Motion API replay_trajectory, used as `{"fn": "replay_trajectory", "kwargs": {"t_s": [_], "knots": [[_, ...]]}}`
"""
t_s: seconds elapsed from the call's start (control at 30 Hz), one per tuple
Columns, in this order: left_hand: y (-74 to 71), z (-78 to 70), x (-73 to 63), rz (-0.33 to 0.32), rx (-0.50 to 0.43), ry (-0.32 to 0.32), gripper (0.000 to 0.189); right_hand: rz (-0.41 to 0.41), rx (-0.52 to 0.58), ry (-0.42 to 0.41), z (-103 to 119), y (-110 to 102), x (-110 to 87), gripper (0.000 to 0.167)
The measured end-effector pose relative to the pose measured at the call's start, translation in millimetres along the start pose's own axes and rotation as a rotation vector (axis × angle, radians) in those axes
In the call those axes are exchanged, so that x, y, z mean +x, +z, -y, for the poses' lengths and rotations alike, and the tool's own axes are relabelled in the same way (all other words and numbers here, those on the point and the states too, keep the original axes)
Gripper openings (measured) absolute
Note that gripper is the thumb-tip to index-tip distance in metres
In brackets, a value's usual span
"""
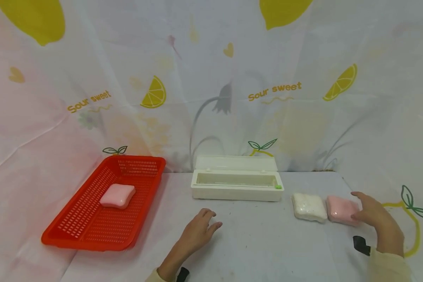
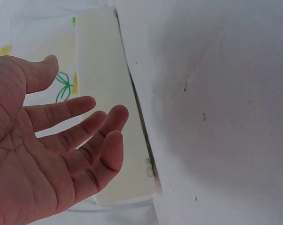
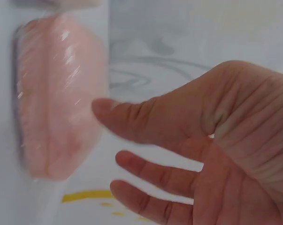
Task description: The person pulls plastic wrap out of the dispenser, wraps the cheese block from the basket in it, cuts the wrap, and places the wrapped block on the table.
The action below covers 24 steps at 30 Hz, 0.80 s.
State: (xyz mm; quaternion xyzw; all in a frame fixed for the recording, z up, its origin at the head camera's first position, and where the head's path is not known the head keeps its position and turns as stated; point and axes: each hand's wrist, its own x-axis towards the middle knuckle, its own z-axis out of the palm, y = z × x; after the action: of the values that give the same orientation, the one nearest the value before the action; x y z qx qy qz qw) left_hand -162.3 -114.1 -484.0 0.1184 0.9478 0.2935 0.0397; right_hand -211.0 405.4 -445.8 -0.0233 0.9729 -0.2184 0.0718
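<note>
My right hand (image 1: 377, 213) is at the right edge of a pink bar in clear wrap (image 1: 342, 210), which looks like soap. In the right wrist view, the thumb (image 3: 132, 115) overlaps the side of that bar, with the other fingers spread apart from it. A white wrapped bar (image 1: 309, 207) lies just left of the pink one. My left hand (image 1: 197, 231) is above the table in front of a white lidded box (image 1: 236, 194). Its fingers are loosely bent, and the palm in the left wrist view holds nothing.
On the left a red perforated basket (image 1: 141, 231) stands tilted in view, with another pink bar (image 1: 118, 196) inside. The white box has its lid (image 1: 236, 163) raised at the back. A printed cloth (image 1: 211, 129) hangs behind the white table (image 1: 264, 246).
</note>
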Motion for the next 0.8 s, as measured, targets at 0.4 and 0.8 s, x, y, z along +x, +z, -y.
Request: {"fn": "replay_trajectory", "kwargs": {"t_s": [0.4, 0.8], "knots": [[-20.2, 6.6, 17.9, -0.159, -0.007, 0.048, 0.039, -0.146, 0.237, -0.21, 72, 11, 3.4, 0.064], [-44.1, 15.9, 60.0, -0.372, 0.072, 0.151, 0.031, -0.183, 0.347, -0.247, 123, 41, 32.2, 0.054]]}}
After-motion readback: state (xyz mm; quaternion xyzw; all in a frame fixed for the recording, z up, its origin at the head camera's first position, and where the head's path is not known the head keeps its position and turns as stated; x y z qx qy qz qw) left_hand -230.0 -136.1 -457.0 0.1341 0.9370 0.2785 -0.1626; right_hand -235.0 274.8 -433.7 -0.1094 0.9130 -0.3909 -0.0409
